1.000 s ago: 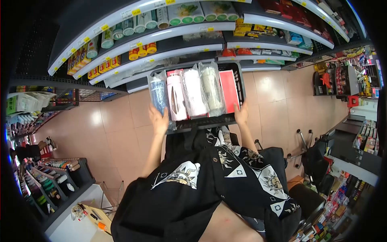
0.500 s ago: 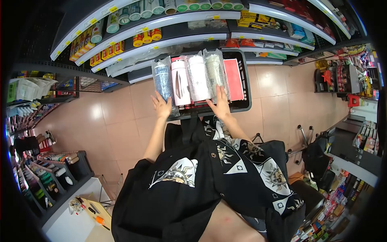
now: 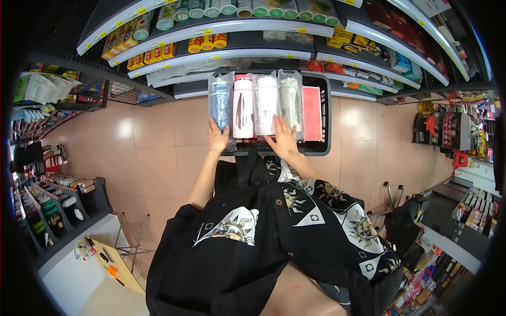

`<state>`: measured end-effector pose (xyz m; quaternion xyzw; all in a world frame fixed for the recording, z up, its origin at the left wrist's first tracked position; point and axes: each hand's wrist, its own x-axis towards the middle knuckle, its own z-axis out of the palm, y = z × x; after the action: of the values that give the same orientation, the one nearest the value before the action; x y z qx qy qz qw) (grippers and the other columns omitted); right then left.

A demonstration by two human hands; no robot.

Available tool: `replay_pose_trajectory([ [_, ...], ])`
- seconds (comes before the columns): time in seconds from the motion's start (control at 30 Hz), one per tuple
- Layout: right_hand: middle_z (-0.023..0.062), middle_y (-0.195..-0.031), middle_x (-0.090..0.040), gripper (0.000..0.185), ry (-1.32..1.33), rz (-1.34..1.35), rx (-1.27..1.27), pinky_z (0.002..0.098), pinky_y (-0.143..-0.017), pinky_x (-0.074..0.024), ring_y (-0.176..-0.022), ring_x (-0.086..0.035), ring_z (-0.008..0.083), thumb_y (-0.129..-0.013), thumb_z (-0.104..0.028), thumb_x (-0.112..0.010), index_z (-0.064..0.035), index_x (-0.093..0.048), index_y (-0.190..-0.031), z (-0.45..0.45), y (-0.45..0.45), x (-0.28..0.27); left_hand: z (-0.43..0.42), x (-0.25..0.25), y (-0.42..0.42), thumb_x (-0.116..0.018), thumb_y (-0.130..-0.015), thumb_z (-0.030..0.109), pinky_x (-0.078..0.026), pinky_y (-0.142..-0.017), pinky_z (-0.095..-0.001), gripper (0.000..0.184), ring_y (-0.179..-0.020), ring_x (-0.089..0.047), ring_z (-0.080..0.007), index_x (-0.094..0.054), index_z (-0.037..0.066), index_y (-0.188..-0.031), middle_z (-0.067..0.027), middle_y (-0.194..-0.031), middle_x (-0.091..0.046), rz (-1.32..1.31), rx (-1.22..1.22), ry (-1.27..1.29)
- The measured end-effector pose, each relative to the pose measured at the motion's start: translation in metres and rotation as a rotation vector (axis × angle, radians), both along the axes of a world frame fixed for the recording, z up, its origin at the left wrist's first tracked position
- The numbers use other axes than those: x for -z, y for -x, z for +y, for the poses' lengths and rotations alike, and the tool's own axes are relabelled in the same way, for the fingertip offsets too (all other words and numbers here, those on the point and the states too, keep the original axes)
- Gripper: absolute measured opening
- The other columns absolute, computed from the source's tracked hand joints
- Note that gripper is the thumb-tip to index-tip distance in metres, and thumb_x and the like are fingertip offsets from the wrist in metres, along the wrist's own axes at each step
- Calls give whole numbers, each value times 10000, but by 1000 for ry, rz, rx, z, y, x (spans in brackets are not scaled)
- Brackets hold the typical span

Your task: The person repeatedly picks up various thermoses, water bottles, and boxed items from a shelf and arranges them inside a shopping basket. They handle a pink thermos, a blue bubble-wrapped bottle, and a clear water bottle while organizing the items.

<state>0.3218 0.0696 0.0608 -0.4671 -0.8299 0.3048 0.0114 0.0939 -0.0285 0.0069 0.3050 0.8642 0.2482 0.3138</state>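
Note:
A black plastic basket (image 3: 328, 126) holds a row of bottles side by side. From the left come a blue bottle (image 3: 221, 100) in bubble wrap, a bare pink bottle (image 3: 243, 113) with a dark pattern, a white bottle (image 3: 266, 97) in bubble wrap and a pale green bottle (image 3: 290, 97) in bubble wrap. Right of them lies a flat red box (image 3: 312, 113). My left hand (image 3: 216, 139) rests, fingers apart, at the blue bottle's near end. My right hand (image 3: 284, 141) lies with outstretched fingers over the near ends of the white and green bottles.
Shelves (image 3: 221, 55) with cans, yellow boxes and packets stand just beyond the basket. A tiled floor (image 3: 153, 126) stretches to both sides. Racks of goods (image 3: 79, 205) stand at left; a dark counter (image 3: 448, 205) and a wheeled chair (image 3: 403, 210) are at right.
My right hand has shifted left, from the green bottle to where the white and green bottles meet. The view has turned slightly, and the bottles look straighter. My left hand stays by the blue bottle.

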Motion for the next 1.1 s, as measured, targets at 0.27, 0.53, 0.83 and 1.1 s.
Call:
replay_pose_trajectory([
  [0.27,200,-1348,-402,734,-43,119,42,511,-1054,-232,-1257,-391,352,-841,-310,-613,-15,-249,-1406,26,-4,5,-8,-22,-12,-561,-886,314,-286,-1086,-424,768,-1312,-319,-424,-162,-63,-1423,-304,-1429,-280,-27,-89,-49],
  [0.53,201,-1321,-417,822,-46,-47,34,526,-987,-257,-1240,-404,320,-822,-423,-624,-9,-229,-1411,41,12,2,-22,-43,-19,-566,-881,315,-302,-1081,-408,771,-1303,-348,-405,-170,-67,-1420,-292,-1408,-329,-37,-100,41],
  [0.83,235,-1290,-400,849,-35,122,118,513,-977,-317,-1191,-393,400,-802,-365,-664,5,-203,-1411,39,26,15,-46,-34,-23,-538,-897,341,-344,-1052,-399,779,-1274,-397,-406,-133,-49,-1436,-289,-1410,-342,-180,-143,130],
  [1.1,241,-1320,-374,849,-73,145,277,508,-1020,-295,-1234,-358,414,-783,-290,-694,8,-201,-1407,20,37,28,-27,-82,12,-478,-914,386,-460,-894,-459,667,-1015,-597,-407,-263,11,-1421,-248,-1066,-628,111,137,424],
])
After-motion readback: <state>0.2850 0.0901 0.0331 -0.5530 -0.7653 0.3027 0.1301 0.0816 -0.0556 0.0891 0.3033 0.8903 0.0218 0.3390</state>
